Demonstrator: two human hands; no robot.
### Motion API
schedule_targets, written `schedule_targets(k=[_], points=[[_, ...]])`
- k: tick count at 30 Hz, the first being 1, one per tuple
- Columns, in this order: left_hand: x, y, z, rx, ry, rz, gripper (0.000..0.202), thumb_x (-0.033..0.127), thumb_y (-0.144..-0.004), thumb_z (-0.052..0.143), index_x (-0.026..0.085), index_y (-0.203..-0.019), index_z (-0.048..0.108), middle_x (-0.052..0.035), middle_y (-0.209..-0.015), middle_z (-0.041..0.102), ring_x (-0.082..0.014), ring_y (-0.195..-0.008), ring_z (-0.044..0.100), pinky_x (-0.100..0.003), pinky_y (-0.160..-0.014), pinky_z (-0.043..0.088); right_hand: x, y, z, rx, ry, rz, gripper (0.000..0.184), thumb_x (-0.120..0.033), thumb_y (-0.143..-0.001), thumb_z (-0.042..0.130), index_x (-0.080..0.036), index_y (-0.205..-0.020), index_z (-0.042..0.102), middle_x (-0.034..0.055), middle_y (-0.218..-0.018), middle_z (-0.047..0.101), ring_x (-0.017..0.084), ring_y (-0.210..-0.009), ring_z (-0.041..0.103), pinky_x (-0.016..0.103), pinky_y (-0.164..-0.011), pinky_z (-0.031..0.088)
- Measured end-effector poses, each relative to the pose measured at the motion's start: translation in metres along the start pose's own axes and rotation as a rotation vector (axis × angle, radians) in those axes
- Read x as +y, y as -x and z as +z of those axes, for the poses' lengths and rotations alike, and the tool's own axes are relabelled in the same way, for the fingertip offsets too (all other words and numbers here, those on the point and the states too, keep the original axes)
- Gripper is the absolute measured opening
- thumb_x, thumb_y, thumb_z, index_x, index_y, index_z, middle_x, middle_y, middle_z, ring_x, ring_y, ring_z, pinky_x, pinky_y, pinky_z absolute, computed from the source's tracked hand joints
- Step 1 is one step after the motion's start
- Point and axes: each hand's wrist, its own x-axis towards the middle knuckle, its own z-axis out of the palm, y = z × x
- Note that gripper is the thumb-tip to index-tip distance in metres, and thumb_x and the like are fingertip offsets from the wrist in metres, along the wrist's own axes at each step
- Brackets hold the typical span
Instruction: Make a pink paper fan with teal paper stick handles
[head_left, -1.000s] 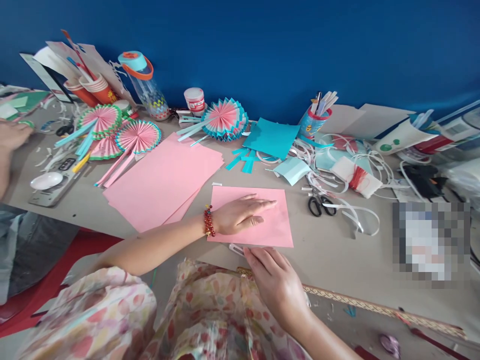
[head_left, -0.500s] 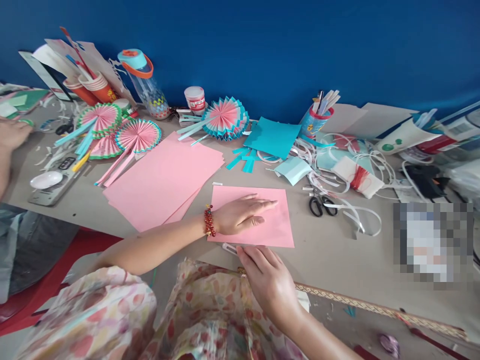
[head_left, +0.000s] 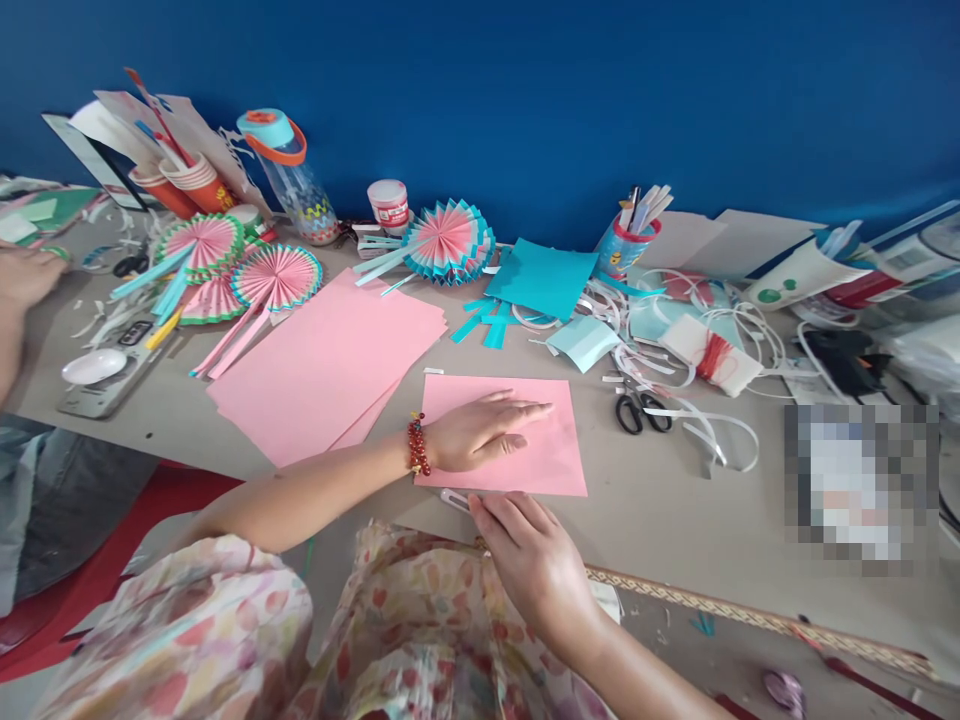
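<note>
My left hand (head_left: 480, 432) lies flat with fingers stretched on a sheet of pink paper (head_left: 559, 465); a red bead bracelet circles the wrist. Just below the sheet's near edge, my right hand (head_left: 529, 550) is closed round a slim pale tool with a slotted end (head_left: 453, 499). Only that end sticks out to the left of the fingers, and the rest is hidden, so its kind cannot be made out. To the left of the sheet is a stack of larger pink paper (head_left: 330, 360). Black-handled scissors (head_left: 643, 411) rest on the right.
Pleated paper rosettes (head_left: 276, 278) and a water bottle (head_left: 289, 180) stand at the back left. Teal paper (head_left: 541, 278), a pen cup (head_left: 626, 245) and tangled white strips (head_left: 724, 430) lie towards the right. Another person's hand (head_left: 30, 275) is at the far left.
The view has shifted slightly. Both hands, the sheet and the slotted tool keep nearly the same places.
</note>
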Motion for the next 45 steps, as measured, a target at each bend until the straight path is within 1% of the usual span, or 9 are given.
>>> schedule_targets(k=[10,16,20,24,29,33,39,42,45], points=[[0.001,-0.001,-0.001,-0.015,-0.013,0.003,0.051,0.037,-0.102,0.027,0.022,-0.151,0.03,-0.0079,-0.156,0.038,-0.0208,-0.145,0.033,-0.043,-0.122,0.017,-0.004,0.0,-0.002,-0.025,-0.071,-0.068,0.027,-0.012,-0.094,0.054,-0.015,-0.118,0.065,0.0084,-0.096,0.068,0.021,-0.088,0.059,0.034,-0.077,0.052],[0.002,0.002,-0.001,-0.004,-0.019,0.029,0.05,0.037,-0.103,0.026,0.023,-0.151,0.03,-0.0083,-0.156,0.038,-0.0206,-0.144,0.035,-0.043,-0.122,0.018,-0.007,0.008,-0.025,-0.002,-0.213,-0.144,0.028,-0.016,-0.099,0.047,-0.019,-0.119,0.065,0.0055,-0.097,0.071,0.018,-0.089,0.062,0.03,-0.077,0.053],[0.002,0.001,-0.001,-0.012,-0.07,-0.02,0.05,0.036,-0.102,0.033,0.02,-0.15,0.033,-0.0094,-0.153,0.043,-0.0206,-0.143,0.036,-0.043,-0.122,0.021,0.032,0.032,-0.048,0.163,-0.117,-0.02,0.031,-0.012,-0.098,0.044,-0.019,-0.122,0.064,0.0064,-0.099,0.071,0.017,-0.091,0.064,0.03,-0.082,0.054],[0.003,-0.002,0.0,-0.036,-0.142,-0.02,0.049,0.038,-0.1,0.04,0.024,-0.147,0.038,-0.0077,-0.149,0.048,-0.0215,-0.14,0.041,-0.045,-0.122,0.023,0.088,0.071,-0.065,0.249,0.149,0.323,0.038,-0.014,-0.096,0.044,-0.018,-0.132,0.057,0.0105,-0.108,0.068,0.023,-0.094,0.064,0.037,-0.082,0.056],[0.005,-0.004,0.002,-0.077,-0.262,0.031,0.048,0.04,-0.094,0.052,0.025,-0.14,0.05,-0.0099,-0.15,0.046,-0.0276,-0.139,0.04,-0.049,-0.121,0.023,0.126,0.09,-0.072,0.265,0.322,0.413,0.035,-0.018,-0.098,0.04,-0.021,-0.123,0.063,0.0103,-0.117,0.066,0.026,-0.102,0.063,0.041,-0.083,0.056],[0.008,-0.004,0.002,-0.078,-0.31,0.048,0.046,0.04,-0.092,0.055,0.024,-0.135,0.053,-0.0099,-0.148,0.048,-0.0274,-0.138,0.041,-0.049,-0.121,0.024,0.124,0.059,-0.06,0.295,0.248,0.401,0.033,-0.023,-0.099,0.042,-0.021,-0.126,0.061,0.0102,-0.123,0.066,0.026,-0.108,0.063,0.041,-0.09,0.054],[0.006,-0.005,0.01,-0.015,-0.359,0.141,0.032,0.037,-0.092,0.055,0.022,-0.12,0.061,-0.009,-0.138,0.056,-0.0241,-0.133,0.046,-0.045,-0.12,0.027,0.123,-0.023,-0.024,0.139,0.082,0.267,0.044,-0.023,-0.094,0.048,-0.02,-0.137,0.052,0.0115,-0.135,0.061,0.028,-0.124,0.056,0.044,-0.103,0.047],[0.004,-0.006,0.014,0.062,-0.351,0.167,0.016,0.032,-0.091,0.057,0.021,-0.099,0.066,-0.0067,-0.121,0.065,-0.0217,-0.117,0.057,-0.041,-0.115,0.035,0.129,-0.048,-0.019,0.043,0.032,0.32,0.049,-0.022,-0.087,0.055,-0.019,-0.135,0.053,0.0136,-0.132,0.061,0.031,-0.119,0.058,0.045,-0.097,0.049],[0.005,-0.007,0.009,0.232,-0.334,0.051,0.015,0.024,-0.093,0.051,0.021,-0.096,0.065,-0.006,-0.109,0.067,-0.0191,-0.105,0.061,-0.038,-0.109,0.041,0.133,-0.057,-0.024,-0.061,-0.022,0.389,0.038,-0.021,-0.08,0.062,-0.02,-0.118,0.062,0.0121,-0.116,0.066,0.031,-0.105,0.062,0.043,-0.089,0.049]])
